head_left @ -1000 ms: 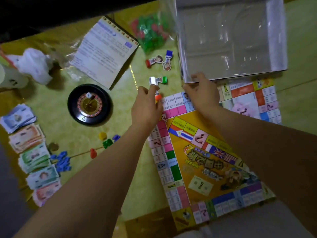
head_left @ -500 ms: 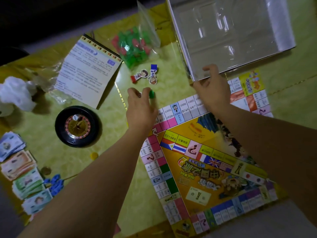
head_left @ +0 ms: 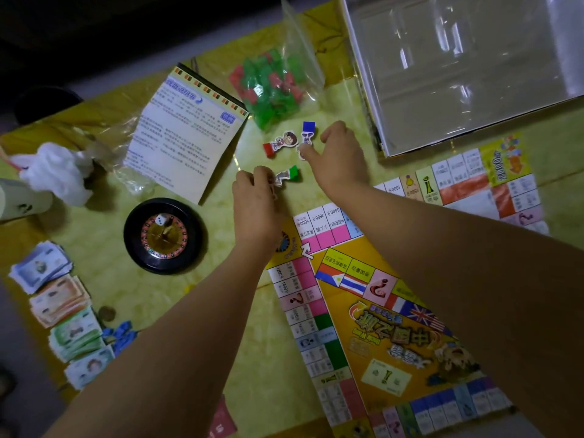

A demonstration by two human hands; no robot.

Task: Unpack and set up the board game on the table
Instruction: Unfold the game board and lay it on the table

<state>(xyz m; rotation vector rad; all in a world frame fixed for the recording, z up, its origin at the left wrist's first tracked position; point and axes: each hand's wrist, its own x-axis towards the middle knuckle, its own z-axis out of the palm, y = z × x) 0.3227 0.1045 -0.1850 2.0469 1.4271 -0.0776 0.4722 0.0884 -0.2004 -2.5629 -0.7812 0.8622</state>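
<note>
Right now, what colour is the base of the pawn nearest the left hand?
Green base, seen in head view.

The right forearm hides a wide strip of the game board (head_left: 363, 311), whose near edge runs out of the bottom of the frame, while the box tray (head_left: 458, 67) is cut off at the top and right edges. The left hand (head_left: 257, 203) covers the head end of the green-based pawn (head_left: 288, 176), which its curled fingers seem to pinch. The right hand (head_left: 339, 159) hides the figure end of the blue-based pawn (head_left: 307, 132), so its grip cannot be told; the instruction sheet's (head_left: 186, 134) print is too small to read, and the banknote stacks (head_left: 63, 311) are blurred.
</note>
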